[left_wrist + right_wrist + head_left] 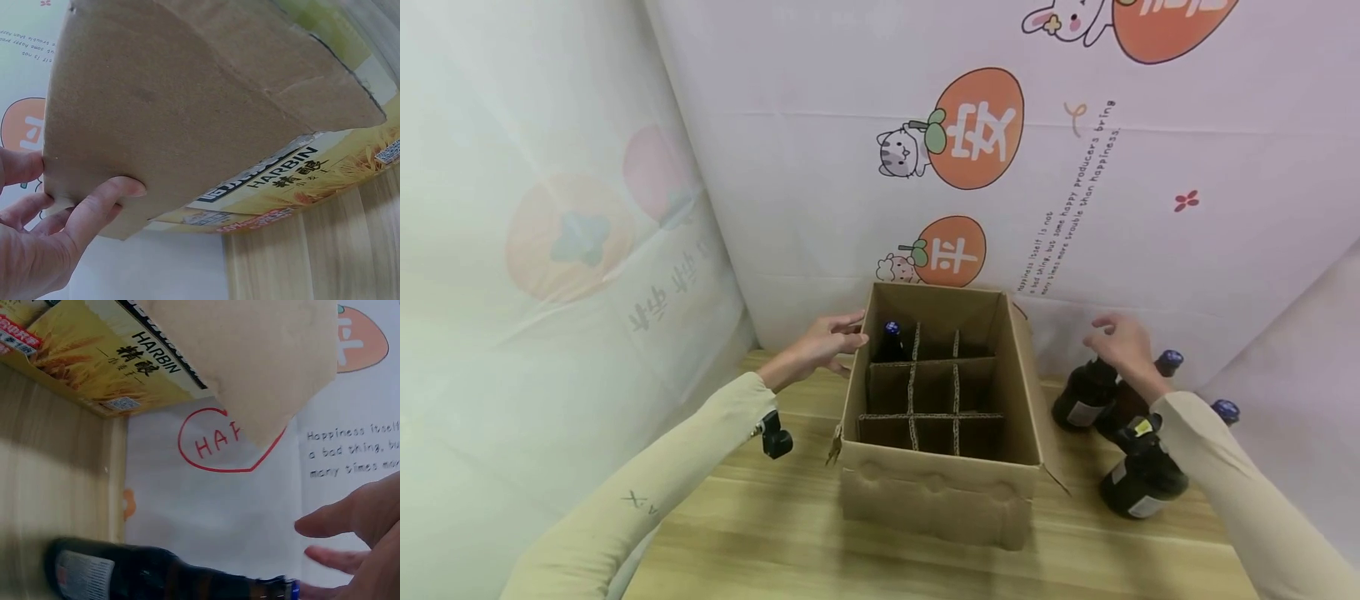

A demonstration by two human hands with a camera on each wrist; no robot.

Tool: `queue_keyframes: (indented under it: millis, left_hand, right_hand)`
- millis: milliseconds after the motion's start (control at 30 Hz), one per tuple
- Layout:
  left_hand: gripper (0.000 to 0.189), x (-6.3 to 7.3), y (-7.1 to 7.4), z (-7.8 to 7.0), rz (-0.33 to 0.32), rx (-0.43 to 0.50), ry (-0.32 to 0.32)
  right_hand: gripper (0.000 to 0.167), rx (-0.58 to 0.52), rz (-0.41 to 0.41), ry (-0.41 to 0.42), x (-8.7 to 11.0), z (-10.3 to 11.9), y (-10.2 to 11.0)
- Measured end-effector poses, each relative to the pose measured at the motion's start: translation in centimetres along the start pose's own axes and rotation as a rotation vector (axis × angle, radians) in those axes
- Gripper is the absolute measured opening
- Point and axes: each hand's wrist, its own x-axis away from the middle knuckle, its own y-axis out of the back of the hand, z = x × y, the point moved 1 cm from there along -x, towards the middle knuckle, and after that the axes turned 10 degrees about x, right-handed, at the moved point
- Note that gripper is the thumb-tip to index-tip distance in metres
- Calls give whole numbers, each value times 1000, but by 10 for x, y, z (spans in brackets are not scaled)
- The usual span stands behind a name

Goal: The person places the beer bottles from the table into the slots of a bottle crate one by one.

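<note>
A brown cardboard box (936,483) with crossed dividers (957,392) stands on the table, its top flaps folded out. In its far left compartment is a dark bottle (891,343) with a blue cap. My left hand (822,340) holds the box's left side near the far corner, one finger lying on the flap (187,106) and others at its edge. My right hand (1123,346) hangs over a dark beer bottle (1084,396) with a pale label. In the right wrist view, thumb and fingers are spread, close around the blue-capped neck (292,588).
More dark bottles stand right of the box: a nearer one (1142,487) below my right wrist, and others behind showing blue caps (1171,358). The wooden table (760,517) meets a printed white cloth wall (820,167) at the back and sides.
</note>
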Motion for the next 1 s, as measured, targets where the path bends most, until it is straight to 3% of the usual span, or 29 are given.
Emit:
queue_keyframes:
  millis: [167,533,867,1000]
  left_hand:
    - [67,1,0,-1,-1,1,4]
    - [67,0,0,1,0,12,-2]
    - [67,-1,1,2,0,18,-2]
    - [67,-1,2,2,-3,16,2]
  right_hand:
    - [57,61,36,-28,4,-10,-7]
    - [49,-6,-150,9,16,-26,-22]
    - [46,-184,-305,-139,22,-24,-49]
    - [50,-257,-318,-192,25,-24,-59]
